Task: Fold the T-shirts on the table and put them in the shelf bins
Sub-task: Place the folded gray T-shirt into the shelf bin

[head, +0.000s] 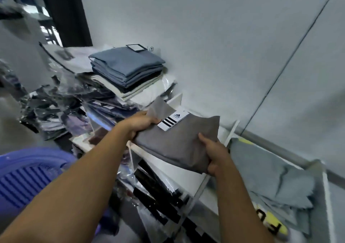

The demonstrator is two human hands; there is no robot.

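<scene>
A: "While the left hand (pixel 139 123) and right hand (pixel 214 149) clutch the folded grey T-shirt (pixel 177 141) just above the shelf bin (pixel 233 131), what worries you?"
B: "Its loose flap (pixel 158 106) may snag the bin's rim and unfold."

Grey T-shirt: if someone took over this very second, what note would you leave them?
Left hand grips the folded grey T-shirt at its left end; right hand grips its near right corner.
The shirt is held above the white shelf bin.
Done: this shirt is folded; a blue folded stack lies further left.
Left: set it in the bin and let go.
</scene>
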